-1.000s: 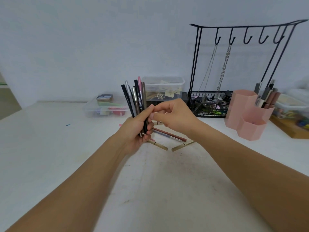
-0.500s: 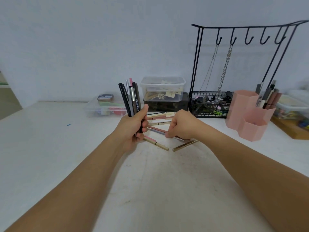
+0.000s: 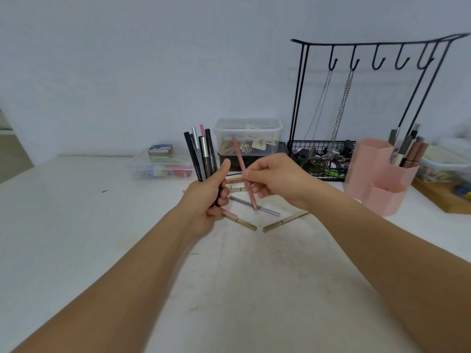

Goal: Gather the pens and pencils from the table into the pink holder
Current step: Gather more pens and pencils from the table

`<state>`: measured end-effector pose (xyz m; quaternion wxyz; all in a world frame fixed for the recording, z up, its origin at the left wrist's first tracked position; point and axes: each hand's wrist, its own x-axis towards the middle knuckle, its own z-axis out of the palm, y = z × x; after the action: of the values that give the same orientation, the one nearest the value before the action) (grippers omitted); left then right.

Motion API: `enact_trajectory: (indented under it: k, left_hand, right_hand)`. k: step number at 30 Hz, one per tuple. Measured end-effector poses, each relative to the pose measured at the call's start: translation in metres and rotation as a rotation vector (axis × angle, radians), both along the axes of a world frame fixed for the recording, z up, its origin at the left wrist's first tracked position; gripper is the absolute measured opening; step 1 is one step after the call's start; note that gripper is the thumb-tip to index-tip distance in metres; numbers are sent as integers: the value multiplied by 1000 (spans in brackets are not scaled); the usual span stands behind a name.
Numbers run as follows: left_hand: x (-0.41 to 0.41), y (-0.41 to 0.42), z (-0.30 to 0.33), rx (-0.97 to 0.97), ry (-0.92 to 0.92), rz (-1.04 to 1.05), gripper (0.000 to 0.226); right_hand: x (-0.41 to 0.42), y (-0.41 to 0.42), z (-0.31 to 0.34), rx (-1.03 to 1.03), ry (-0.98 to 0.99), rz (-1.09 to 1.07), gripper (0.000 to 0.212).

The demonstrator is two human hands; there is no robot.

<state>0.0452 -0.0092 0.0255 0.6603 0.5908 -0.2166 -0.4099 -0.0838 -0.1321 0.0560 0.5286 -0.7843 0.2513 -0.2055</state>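
Gathering midway. Left hand (image 3: 206, 202) grips upright pen bundle (image 3: 201, 154). Right hand (image 3: 277, 182) pinches pink pencil (image 3: 242, 169) just beside it. Several loose pens (image 3: 254, 207) lie on surface (image 3: 254, 276) beneath both hands. Pink holder (image 3: 382, 174), right of right hand, already holds some; bundle not yet deposited.

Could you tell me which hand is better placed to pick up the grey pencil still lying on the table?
Right. The right hand pinches only one pink pencil and hovers just above the grey pencil; the left hand already grips a full bundle of pens.

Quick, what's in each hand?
Left hand: grips a bundle of pens.
Right hand: pinches one pink pencil.
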Motion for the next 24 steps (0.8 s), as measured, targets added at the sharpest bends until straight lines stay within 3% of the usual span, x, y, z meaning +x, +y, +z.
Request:
enact_trajectory:
  k: [5,9,14,18,24]
  left_hand:
    - [-8,1,2,-33,-39,-126,60]
    - [-12,-1,0,-73,-92,-175,53]
    - [-11,1,-3,-77,-131,-240,40]
    - [-10,4,-3,-51,-147,-293,40]
    - [-11,9,1,-17,-160,-313,21]
  right_hand:
    - [6,14,7,198,-173,107,16]
    - [8,16,6,278,-219,92,6]
    - [6,16,3,246,-236,79,8]
    - [7,17,1,93,-248,23,15]
    - [7,16,1,-31,-287,16,16]
